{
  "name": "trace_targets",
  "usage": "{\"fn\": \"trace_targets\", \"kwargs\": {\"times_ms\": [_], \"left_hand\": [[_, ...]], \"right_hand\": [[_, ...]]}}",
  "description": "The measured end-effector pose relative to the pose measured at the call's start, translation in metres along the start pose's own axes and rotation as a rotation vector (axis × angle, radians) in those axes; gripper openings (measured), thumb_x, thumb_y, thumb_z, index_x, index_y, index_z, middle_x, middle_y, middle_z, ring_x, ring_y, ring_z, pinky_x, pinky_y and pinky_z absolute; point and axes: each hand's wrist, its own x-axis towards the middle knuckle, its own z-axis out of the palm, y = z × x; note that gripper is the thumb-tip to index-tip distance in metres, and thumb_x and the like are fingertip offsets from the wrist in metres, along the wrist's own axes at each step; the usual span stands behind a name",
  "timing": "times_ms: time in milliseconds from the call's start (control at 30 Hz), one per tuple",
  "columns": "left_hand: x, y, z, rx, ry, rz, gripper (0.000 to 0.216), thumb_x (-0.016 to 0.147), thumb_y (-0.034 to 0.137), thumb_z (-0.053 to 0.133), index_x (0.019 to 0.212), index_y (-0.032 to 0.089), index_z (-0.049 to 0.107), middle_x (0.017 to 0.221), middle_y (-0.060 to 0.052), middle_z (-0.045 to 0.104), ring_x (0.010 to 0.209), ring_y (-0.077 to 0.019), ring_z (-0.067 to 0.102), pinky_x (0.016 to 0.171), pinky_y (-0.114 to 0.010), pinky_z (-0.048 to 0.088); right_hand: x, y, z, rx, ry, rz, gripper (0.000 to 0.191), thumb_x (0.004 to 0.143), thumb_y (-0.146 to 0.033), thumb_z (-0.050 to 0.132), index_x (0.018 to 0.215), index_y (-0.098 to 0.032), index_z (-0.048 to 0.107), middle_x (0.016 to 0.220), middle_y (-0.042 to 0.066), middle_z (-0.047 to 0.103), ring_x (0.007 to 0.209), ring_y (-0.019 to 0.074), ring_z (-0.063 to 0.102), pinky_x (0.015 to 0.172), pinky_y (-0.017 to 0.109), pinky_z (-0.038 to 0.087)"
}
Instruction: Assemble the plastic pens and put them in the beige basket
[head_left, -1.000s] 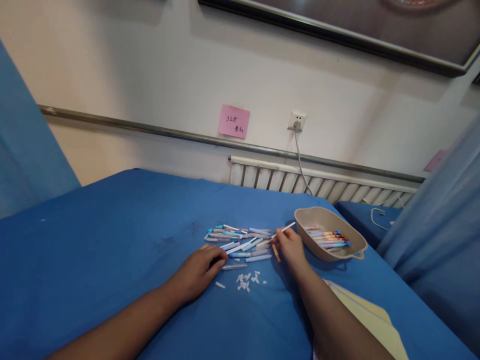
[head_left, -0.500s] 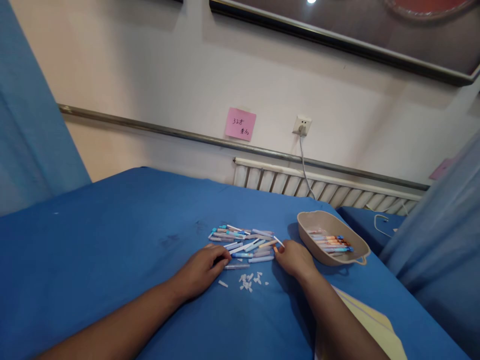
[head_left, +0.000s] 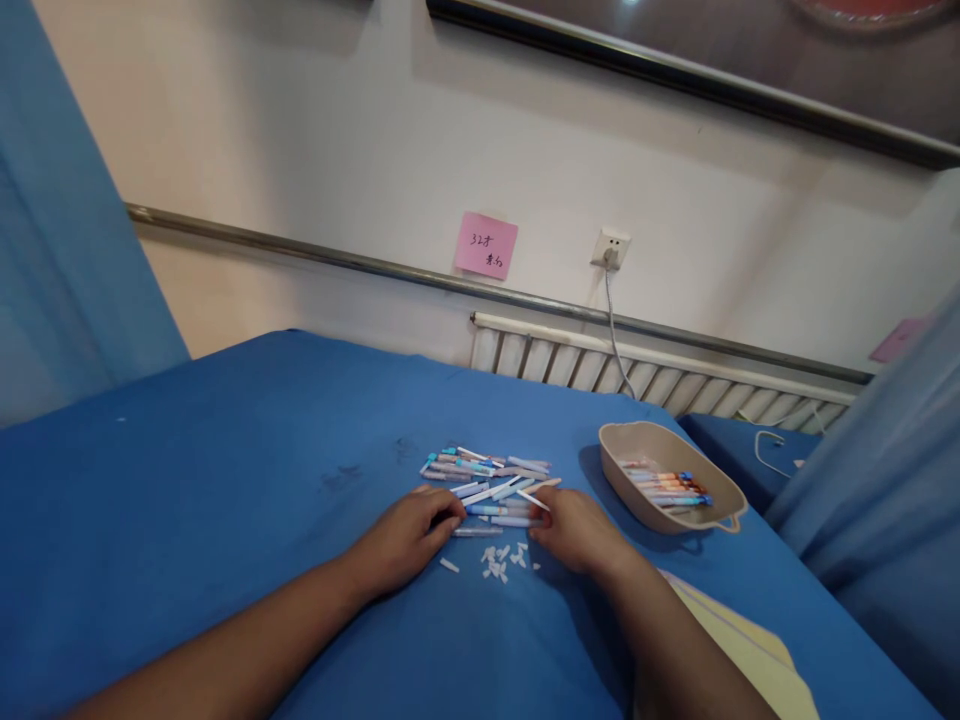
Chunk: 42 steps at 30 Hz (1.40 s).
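My left hand [head_left: 418, 532] rests on the blue sheet with fingers curled, at the left end of a heap of pens [head_left: 487, 468]. Its fingertips meet the end of a blue-and-white pen [head_left: 486, 510]; whether they grip it is hidden. My right hand [head_left: 576, 528] is closed at the heap's right side, a slim white stick [head_left: 533, 499] poking out leftward between its fingers. Its fingertips hang over the pens' right ends. In front of the heap lie several small white pieces [head_left: 495, 562], with one longer white piece [head_left: 449, 565] to their left.
A beige basin [head_left: 622, 470] holding several orange and blue pens stands right of my right hand. Yellowish paper or cloth [head_left: 742, 640] lies under my right forearm. Behind the blue-covered surface [head_left: 225, 450] are a radiator [head_left: 540, 358] and a plugged-in socket [head_left: 610, 248].
My right hand has shifted left and slightly toward me, over the pens' right ends, with the white stick still in it. The orange tip by its fingers is out of sight. My left hand stays put.
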Motion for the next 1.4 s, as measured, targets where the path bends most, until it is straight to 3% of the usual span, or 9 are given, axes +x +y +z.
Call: {"fn": "trace_targets", "kwargs": {"times_ms": [200, 667, 900, 1033, 1100, 1200, 1300, 1400], "left_hand": [[0.000, 0.000, 0.000, -0.001, -0.005, -0.011, 0.020, 0.084, 0.025, 0.043, 0.087, 0.021, 0.062, 0.086, -0.002, 0.062, 0.087, -0.0184, 0.054, 0.080, -0.028, 0.041], [0.000, 0.000, 0.000, -0.036, 0.061, -0.009, 0.023, 0.086, 0.029, 0.042, 0.086, 0.020, 0.064, 0.085, -0.003, 0.065, 0.085, -0.0182, 0.056, 0.078, -0.028, 0.042], [0.002, -0.012, -0.005, -0.206, 0.348, -0.120, 0.024, 0.084, 0.035, 0.046, 0.090, 0.020, 0.063, 0.089, -0.002, 0.067, 0.085, -0.0188, 0.061, 0.081, -0.030, 0.046], [0.005, -0.015, -0.007, -0.372, 0.519, -0.213, 0.027, 0.081, 0.038, 0.051, 0.096, 0.018, 0.060, 0.092, -0.003, 0.067, 0.082, -0.0184, 0.062, 0.075, -0.030, 0.049], [0.004, -0.012, -0.004, -0.467, 0.477, -0.246, 0.031, 0.081, 0.039, 0.051, 0.101, 0.017, 0.058, 0.091, -0.004, 0.067, 0.076, -0.0175, 0.062, 0.066, -0.029, 0.050], [0.001, -0.001, 0.004, -0.586, 0.277, -0.203, 0.033, 0.081, 0.039, 0.052, 0.104, 0.016, 0.058, 0.090, -0.005, 0.067, 0.075, -0.0173, 0.062, 0.066, -0.029, 0.050], [-0.005, 0.011, 0.012, -0.712, 0.129, -0.084, 0.027, 0.081, 0.036, 0.056, 0.099, 0.016, 0.060, 0.095, -0.005, 0.067, 0.090, -0.0189, 0.060, 0.083, -0.032, 0.047], [-0.009, 0.016, 0.018, -0.792, 0.085, -0.093, 0.025, 0.079, 0.036, 0.059, 0.092, 0.016, 0.061, 0.087, -0.004, 0.066, 0.084, -0.0177, 0.060, 0.079, -0.031, 0.046]], "right_hand": [[-0.004, -0.009, 0.000, -0.200, 0.016, -0.031, 0.016, 0.073, -0.023, 0.058, 0.088, -0.019, 0.061, 0.086, 0.007, 0.069, 0.081, 0.0209, 0.063, 0.062, 0.026, 0.035], [-0.006, -0.009, -0.005, -0.253, -0.031, -0.117, 0.017, 0.075, -0.028, 0.059, 0.089, -0.019, 0.064, 0.091, 0.009, 0.069, 0.083, 0.0221, 0.063, 0.066, 0.026, 0.038], [-0.005, -0.001, -0.001, -0.148, -0.024, -0.122, 0.011, 0.074, -0.024, 0.056, 0.076, -0.019, 0.066, 0.077, 0.006, 0.069, 0.069, 0.0174, 0.059, 0.058, 0.024, 0.032], [0.004, 0.004, 0.011, 0.218, 0.045, -0.110, 0.008, 0.073, -0.023, 0.057, 0.068, -0.018, 0.061, 0.061, 0.000, 0.060, 0.055, 0.0120, 0.049, 0.053, 0.022, 0.030], [0.008, 0.001, 0.018, 0.523, 0.075, -0.104, 0.012, 0.073, -0.027, 0.057, 0.065, -0.017, 0.057, 0.055, -0.003, 0.053, 0.051, 0.0100, 0.043, 0.050, 0.020, 0.030], [0.007, -0.015, 0.027, 0.842, 0.061, -0.107, 0.017, 0.072, -0.031, 0.058, 0.063, -0.018, 0.054, 0.051, -0.006, 0.044, 0.048, 0.0087, 0.037, 0.047, 0.019, 0.028], [-0.001, -0.036, 0.036, 0.935, -0.016, -0.119, 0.016, 0.069, -0.031, 0.060, 0.063, -0.018, 0.052, 0.052, -0.006, 0.045, 0.048, 0.0085, 0.037, 0.046, 0.019, 0.028], [-0.010, -0.052, 0.045, 0.912, -0.042, -0.154, 0.014, 0.069, -0.027, 0.058, 0.062, -0.018, 0.051, 0.054, -0.006, 0.044, 0.050, 0.0082, 0.036, 0.048, 0.019, 0.028]]}}
